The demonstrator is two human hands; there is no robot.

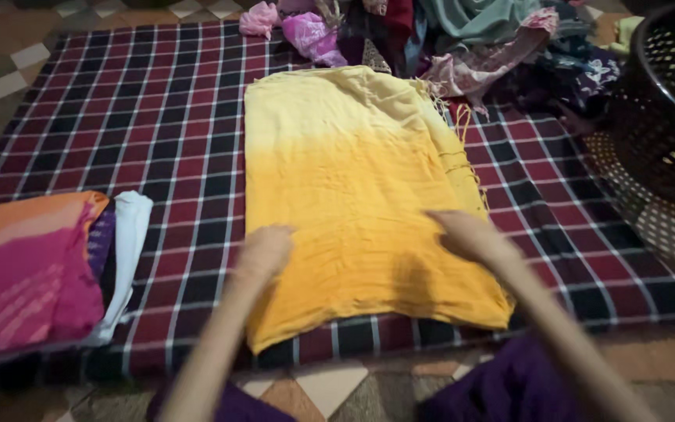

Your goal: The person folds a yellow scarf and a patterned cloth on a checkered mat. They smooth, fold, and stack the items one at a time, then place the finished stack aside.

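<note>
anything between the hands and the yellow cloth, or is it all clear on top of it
Nothing visible does. The left hand and right hand both rest flat on the yellow cloth, which lies spread on the checked mat. The clothes pile only crowds its far edge.

**A checked mat on a tiled floor**

A dark red checked mat (158, 133) is lying on the tiled floor (9, 70). A yellow cloth (353, 180) is lying flat in its middle. Folded pink, purple and white cloths (48, 266) are sitting at its left edge. A heap of mixed clothes (462, 39) is resting along the far edge. A dark basket (666, 101) is standing at the right.
</note>
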